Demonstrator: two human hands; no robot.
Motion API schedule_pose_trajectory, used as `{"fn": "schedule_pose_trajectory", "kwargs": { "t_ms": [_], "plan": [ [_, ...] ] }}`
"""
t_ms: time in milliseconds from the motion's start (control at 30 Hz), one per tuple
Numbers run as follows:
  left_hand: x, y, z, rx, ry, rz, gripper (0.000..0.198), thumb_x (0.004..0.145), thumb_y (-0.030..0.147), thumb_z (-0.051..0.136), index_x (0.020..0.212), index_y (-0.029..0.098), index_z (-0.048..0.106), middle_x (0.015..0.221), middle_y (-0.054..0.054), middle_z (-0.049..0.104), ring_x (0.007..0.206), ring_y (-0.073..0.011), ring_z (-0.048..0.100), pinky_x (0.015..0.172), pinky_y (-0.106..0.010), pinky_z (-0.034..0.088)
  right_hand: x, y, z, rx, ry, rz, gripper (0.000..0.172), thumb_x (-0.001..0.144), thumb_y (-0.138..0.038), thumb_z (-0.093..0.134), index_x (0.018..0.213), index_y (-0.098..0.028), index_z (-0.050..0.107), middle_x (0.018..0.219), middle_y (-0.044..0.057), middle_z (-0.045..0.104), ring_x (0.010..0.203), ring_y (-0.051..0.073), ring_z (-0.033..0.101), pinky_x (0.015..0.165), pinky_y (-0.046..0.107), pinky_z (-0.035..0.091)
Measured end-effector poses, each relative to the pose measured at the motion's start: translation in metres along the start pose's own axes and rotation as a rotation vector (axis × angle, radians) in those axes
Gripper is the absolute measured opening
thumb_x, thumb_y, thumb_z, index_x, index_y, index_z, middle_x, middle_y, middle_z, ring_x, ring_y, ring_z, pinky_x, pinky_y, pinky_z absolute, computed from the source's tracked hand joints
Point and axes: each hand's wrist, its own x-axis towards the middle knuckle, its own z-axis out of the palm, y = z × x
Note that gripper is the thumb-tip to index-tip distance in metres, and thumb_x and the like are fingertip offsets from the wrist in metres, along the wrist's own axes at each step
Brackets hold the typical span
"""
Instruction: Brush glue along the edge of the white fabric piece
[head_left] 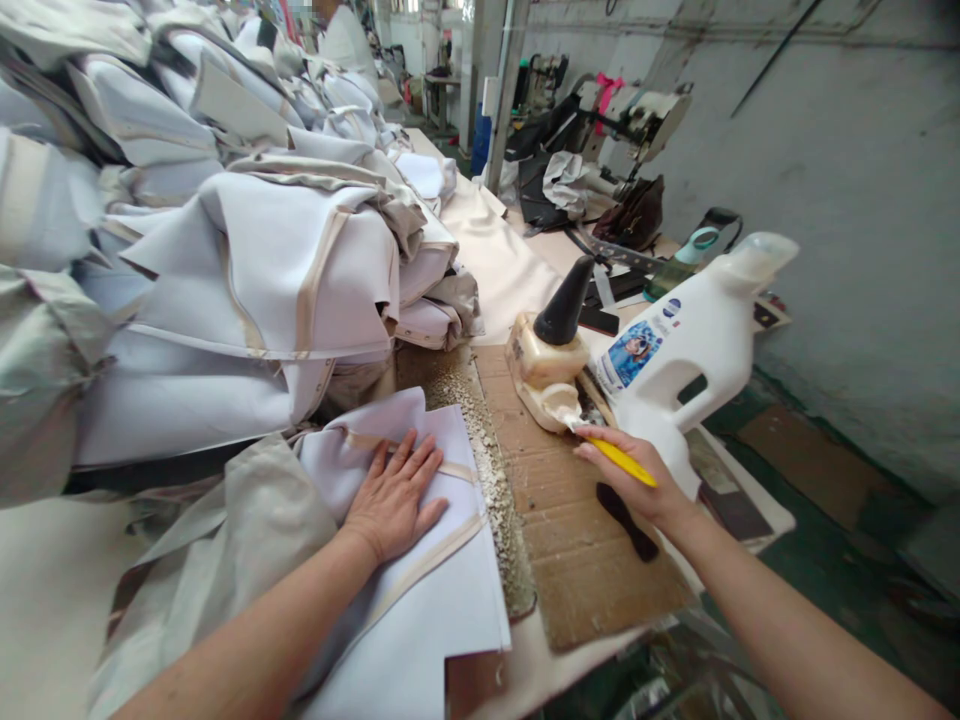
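My left hand (394, 495) lies flat with fingers spread on a white fabric piece (420, 590) with beige trim, at the table's front. My right hand (634, 475) is closed around a yellow-handled tool (621, 462), likely a brush. Its tip reaches into an open, glue-crusted tub (544, 375). A black cone-shaped nozzle (564, 302) stands on that tub. The tub rests on a brown cardboard sheet (592, 550) caked with dried glue along its left edge.
A tall pile of white and beige fabric pieces (247, 270) fills the left. A large white plastic jug (694, 350) lies right of the tub. A black tool (626, 520) lies on the cardboard. Sewing machines (637, 115) and bags stand at the back.
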Motion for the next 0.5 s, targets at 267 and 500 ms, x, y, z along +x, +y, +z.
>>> {"fn": "schedule_pose_trajectory", "kwargs": {
  "t_ms": [267, 500],
  "plan": [
    [0.001, 0.001, 0.0, 0.014, -0.005, 0.001, 0.063, 0.087, 0.059, 0.035, 0.14, 0.026, 0.034, 0.149, 0.002, 0.019, 0.139, -0.0243, 0.006, 0.111, -0.05, -0.002, 0.002, -0.014, -0.01, 0.04, 0.142, -0.035, 0.032, 0.08, -0.046, 0.054, 0.085, -0.016, 0.063, 0.07, 0.002, 0.062, 0.069, 0.017, 0.058, 0.066, 0.027, 0.045],
    [-0.002, 0.004, 0.0, 0.015, -0.039, -0.002, 0.065, 0.087, 0.061, 0.033, 0.14, 0.024, 0.032, 0.15, 0.0, 0.016, 0.139, -0.0256, 0.003, 0.111, -0.053, 0.001, 0.01, -0.014, -0.006, -0.058, 0.194, 0.014, 0.027, 0.073, -0.041, 0.055, 0.085, -0.018, 0.065, 0.072, 0.003, 0.064, 0.073, 0.02, 0.06, 0.07, 0.029, 0.046]
  ]
}}
